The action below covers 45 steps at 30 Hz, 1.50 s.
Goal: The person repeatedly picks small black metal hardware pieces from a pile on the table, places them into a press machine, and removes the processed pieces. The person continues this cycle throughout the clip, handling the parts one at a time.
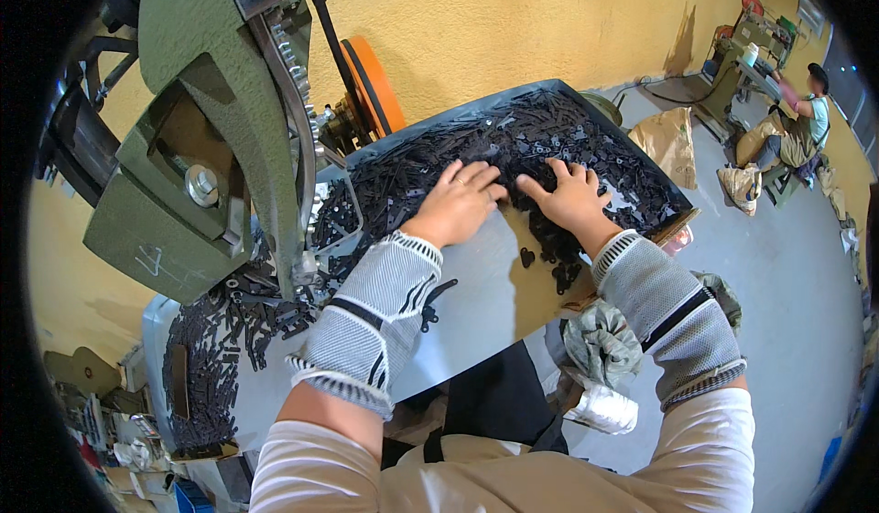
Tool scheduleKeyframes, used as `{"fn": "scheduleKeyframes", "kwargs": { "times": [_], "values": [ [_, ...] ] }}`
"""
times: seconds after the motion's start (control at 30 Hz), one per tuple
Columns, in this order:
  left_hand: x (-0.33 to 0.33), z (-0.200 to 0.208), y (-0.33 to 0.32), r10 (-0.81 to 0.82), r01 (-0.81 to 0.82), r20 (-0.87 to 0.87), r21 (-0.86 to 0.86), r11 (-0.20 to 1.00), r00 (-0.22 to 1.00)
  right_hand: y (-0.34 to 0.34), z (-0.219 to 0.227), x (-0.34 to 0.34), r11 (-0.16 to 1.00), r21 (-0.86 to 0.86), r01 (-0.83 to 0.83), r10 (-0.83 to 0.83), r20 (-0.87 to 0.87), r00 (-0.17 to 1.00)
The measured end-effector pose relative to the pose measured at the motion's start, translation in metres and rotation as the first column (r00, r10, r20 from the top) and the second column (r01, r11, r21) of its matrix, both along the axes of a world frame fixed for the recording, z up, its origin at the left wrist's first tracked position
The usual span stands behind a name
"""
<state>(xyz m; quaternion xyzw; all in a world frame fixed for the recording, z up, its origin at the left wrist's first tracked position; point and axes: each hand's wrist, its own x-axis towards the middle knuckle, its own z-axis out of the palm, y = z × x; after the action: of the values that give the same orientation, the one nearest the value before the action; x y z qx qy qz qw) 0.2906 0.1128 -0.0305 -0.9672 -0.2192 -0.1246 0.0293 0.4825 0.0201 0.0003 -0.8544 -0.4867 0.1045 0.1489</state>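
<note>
Left hand [460,203] and right hand [571,200] on a broad heap of small, flat, black, metal-looking parts [540,126]

The heap fills a dark, straight-rimmed tray [531,92] on the far side of the table, spreading beyond both hands and out to the left and right of them. The hands are at its near edge, side by side but apart, with dark parts between and under the fingertips. A trail of loose pieces runs nearer, just below the right hand, onto the smooth pale grey tabletop [472,325].

The right hand is palm down and spread, its thumb standing clear of the fingers and pointing left toward the other hand; its fingertips touch the parts. The left hand is also palm down, its fingers loosely bent and lying toward the right on the heap; the undersides are hidden, so I cannot tell whether it pinches a piece.

Grey knitted sleeves with black bands [371,298] cover both forearms. To the left stands a heavy green cast-metal machine [174,229], with a clear-walled plastic box [360,220] of parts between it and the left hand. An orange wheel [377,82] is beyond, and a crumpled brown paper sack [667,147] stands right of the tray.
</note>
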Motion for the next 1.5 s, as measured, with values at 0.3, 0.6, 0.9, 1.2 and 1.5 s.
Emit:
{"fn": "scheduleKeyframes", "kwargs": {
  "times": [0.3,0.6,0.9,1.2,1.5],
  "values": [
    [0.016,0.031,0.02,0.111,-0.096,0.021,-0.365,0.926,0.994,-0.008,0.004,-0.031,0.998,-0.031,-0.05,0.051,0.023,0.998],
    [-0.067,0.082,-0.063,0.344,0.045,0.6,-0.537,0.843,0.722,-0.023,0.009,-0.1,0.939,0.01,-0.344,0.34,-0.188,0.922],
    [-0.183,0.05,-0.174,0.157,0.029,0.469,-0.367,0.93,0.869,-0.089,-0.016,-0.108,0.992,0.124,0.022,-0.03,0.057,0.998],
    [-0.227,0.03,-0.17,0.252,-0.132,0.305,-0.363,0.922,0.918,-0.089,-0.04,-0.148,0.763,0.365,-0.533,0.424,0.341,0.839],
    [-0.197,0.012,-0.159,0.279,-0.262,0.022,-0.278,0.924,0.96,-0.074,-0.033,-0.168,0.565,0.226,-0.793,0.732,0.307,0.609]
  ]
}}
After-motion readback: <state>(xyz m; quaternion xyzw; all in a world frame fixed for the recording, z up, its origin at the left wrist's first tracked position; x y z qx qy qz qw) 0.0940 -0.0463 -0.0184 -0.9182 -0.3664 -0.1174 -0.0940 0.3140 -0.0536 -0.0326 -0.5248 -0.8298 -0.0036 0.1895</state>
